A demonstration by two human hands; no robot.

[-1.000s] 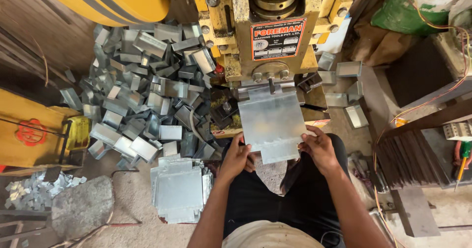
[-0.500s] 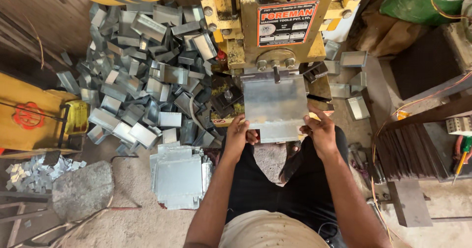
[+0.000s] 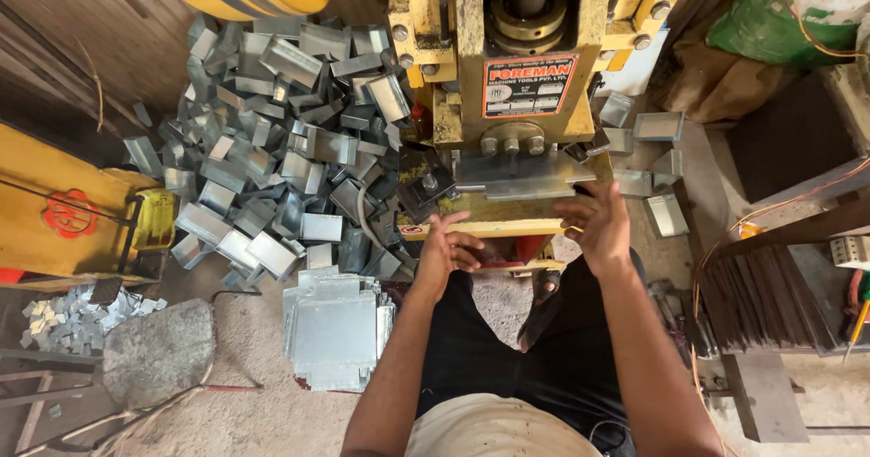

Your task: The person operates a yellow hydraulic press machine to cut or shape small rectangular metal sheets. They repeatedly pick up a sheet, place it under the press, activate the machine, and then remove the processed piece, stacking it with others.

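Note:
A flat grey metal sheet (image 3: 521,176) lies pushed in under the head of the yellow press machine (image 3: 507,76), resting on its bed. My left hand (image 3: 447,250) hovers just in front of the bed's front edge, fingers loosely apart, holding nothing. My right hand (image 3: 595,226) is close to the sheet's right front corner with its fingers spread, also holding nothing. Neither hand grips the sheet.
A stack of flat sheets (image 3: 333,330) lies on the floor by my left leg. A big pile of bent metal pieces (image 3: 272,149) fills the left. Several bent pieces (image 3: 659,129) lie right of the press. A flat stone (image 3: 159,353) sits at lower left.
Both hands held the sheet by its near edge and pushed it forward into the press. They have now let go and drawn back slightly; the sheet sits deeper under the head.

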